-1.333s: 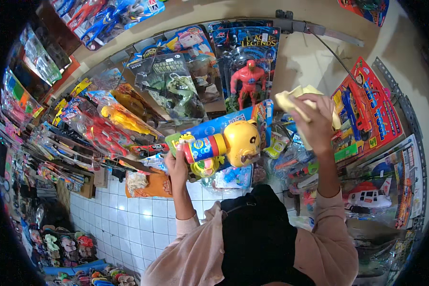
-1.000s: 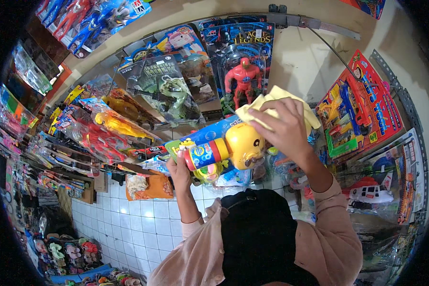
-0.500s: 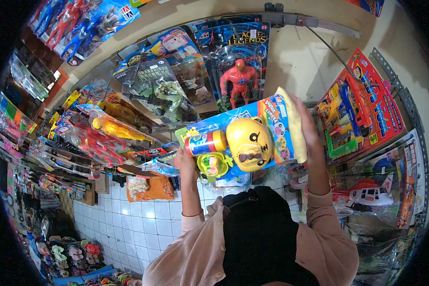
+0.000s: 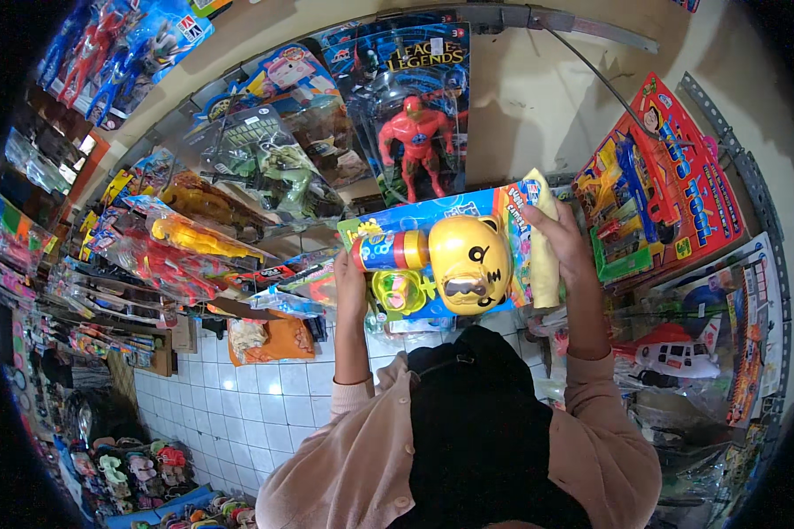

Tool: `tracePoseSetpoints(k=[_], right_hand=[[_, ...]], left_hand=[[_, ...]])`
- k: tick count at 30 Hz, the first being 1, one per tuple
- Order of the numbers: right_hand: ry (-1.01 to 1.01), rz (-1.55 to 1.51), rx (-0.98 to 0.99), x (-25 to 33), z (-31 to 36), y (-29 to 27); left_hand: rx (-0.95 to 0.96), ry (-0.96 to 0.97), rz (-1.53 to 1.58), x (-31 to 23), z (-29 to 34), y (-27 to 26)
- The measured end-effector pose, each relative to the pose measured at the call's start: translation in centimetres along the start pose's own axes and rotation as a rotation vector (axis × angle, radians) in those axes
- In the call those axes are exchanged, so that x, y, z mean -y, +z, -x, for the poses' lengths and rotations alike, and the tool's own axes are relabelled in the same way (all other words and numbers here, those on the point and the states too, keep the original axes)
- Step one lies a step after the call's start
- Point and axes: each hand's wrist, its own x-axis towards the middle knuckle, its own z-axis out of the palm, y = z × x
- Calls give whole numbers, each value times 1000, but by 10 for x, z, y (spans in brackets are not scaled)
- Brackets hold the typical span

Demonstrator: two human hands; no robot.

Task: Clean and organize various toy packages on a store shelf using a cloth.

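Between my hands is a blue carded toy package point(image 4: 406, 210), its front facing up. It carries a glossy yellow bear-face toy point(image 4: 469, 263), a red, blue and yellow bottle point(image 4: 388, 250) and a small yellow-green piece point(image 4: 399, 291). My left hand point(image 4: 350, 280) is closed on the package's left edge, its fingers partly hidden. A folded pale yellow cloth point(image 4: 545, 256) lies along the right edge. My right hand point(image 4: 563, 236) is closed over this cloth, pressing it against the package, with fingers curled over its top.
Hanging packs surround me: a red figure pack point(image 4: 417, 145) and green figure pack point(image 4: 282, 176) ahead, a red tool-toy card point(image 4: 679, 194) and toy helicopter point(image 4: 675, 357) at right. A metal hook rod point(image 4: 595, 75) juts from the wall. An orange bag point(image 4: 272, 341) rests on the tiled floor point(image 4: 238, 397).
The package has turned from a tilt to nearly level and shifted slightly right. My right hand's fingers now show over the cloth. The wall displays sit further left in view.
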Motion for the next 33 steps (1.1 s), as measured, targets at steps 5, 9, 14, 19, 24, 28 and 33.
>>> tracePoseSetpoints(k=[5, 9, 14, 19, 24, 28, 33], right_hand=[[-56, 20, -42, 5, 0, -8], [-105, 101, -33, 16, 2, -13], [-71, 92, -5, 16, 0, -16], [16, -96, 9, 21, 6, -17], [93, -178, 5, 21, 17, -22], [151, -222, -89, 17, 27, -25], [197, -198, -149, 20, 31, -26]], left_hand=[[31, 175, -157, 0, -3, 13], [-62, 445, -603, -29, 17, 41], [349, 754, -839, -35, 43, 76], [577, 845, -946, -15, 49, 100], [650, 951, -946, -11, 37, 97], [666, 996, -947, -15, 38, 101], [647, 959, -868, -12, 39, 101]])
